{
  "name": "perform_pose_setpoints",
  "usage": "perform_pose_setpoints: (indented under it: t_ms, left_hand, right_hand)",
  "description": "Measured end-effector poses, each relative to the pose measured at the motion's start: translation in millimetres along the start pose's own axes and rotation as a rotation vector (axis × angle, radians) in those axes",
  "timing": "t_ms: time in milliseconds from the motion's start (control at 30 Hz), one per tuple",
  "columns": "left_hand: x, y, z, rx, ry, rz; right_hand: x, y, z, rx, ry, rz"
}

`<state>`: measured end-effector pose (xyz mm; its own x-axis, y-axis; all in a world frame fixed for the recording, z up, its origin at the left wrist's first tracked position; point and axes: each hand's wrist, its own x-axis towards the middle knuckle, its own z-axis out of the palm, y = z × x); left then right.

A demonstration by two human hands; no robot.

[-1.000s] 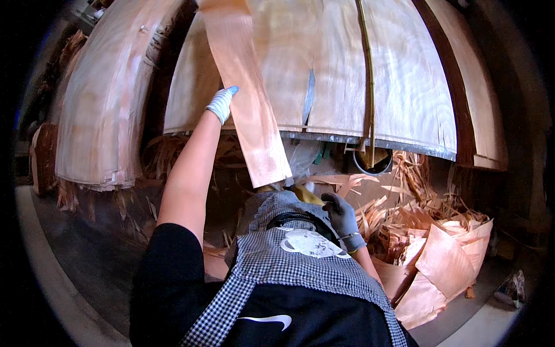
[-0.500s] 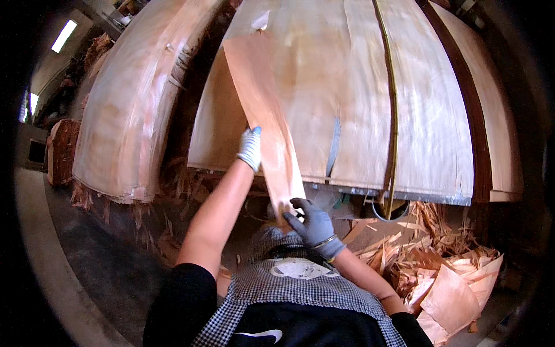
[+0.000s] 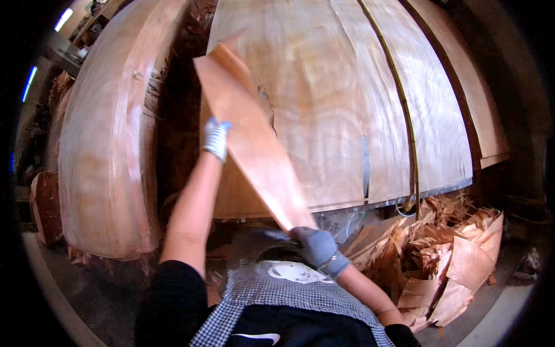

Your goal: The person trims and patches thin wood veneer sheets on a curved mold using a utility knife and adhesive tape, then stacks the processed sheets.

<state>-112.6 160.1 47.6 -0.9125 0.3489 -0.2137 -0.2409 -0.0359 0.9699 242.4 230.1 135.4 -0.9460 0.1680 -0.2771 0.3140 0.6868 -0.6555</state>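
Observation:
A long strip of reddish wood veneer (image 3: pixel 254 144) slants across in front of me, raised over the wide veneer sheets (image 3: pixel 312 104). On its left edge, about a third of the way down, my left hand (image 3: pixel 216 137) grips it in a striped white glove. My right hand (image 3: pixel 317 250), in a grey glove, is closed round the strip's near end, close to my apron. The far end of the strip is bent and ragged. Part of each hand's fingers is hidden by the strip or blurred.
A thin bamboo pole (image 3: pixel 403 104) lies lengthwise over the sheets. Another veneer stack (image 3: pixel 104 139) stands at the left, across a dark gap, and one more (image 3: pixel 462 75) at the right. Torn veneer scraps (image 3: pixel 451 266) are heaped on the floor at the near right.
The strip has swung toward the left with its far end and now shows a wider face. My left hand has gone left with it; my right hand has closed lower on the near end.

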Motion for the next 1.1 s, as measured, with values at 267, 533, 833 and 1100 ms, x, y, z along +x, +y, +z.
perform_pose_setpoints:
  t_ms: [267, 533, 833, 1100]
  left_hand:
    - [115, 127, -18, 0.369, 0.126, 0.536]
    - [126, 20, 106, 0.644, -0.280, 0.602]
    - [-26, -42, 16, 1.486, -0.580, 0.829]
    - [-31, -47, 12, 1.502, -0.534, 0.895]
  right_hand:
    - [103, -38, 29, 0.452, 0.222, 0.208]
    - [108, 41, 61, 0.480, 0.364, 0.573]
    - [100, 58, 48, 0.403, 0.376, 0.578]
    - [88, 70, 40, 0.262, 0.228, 0.666]
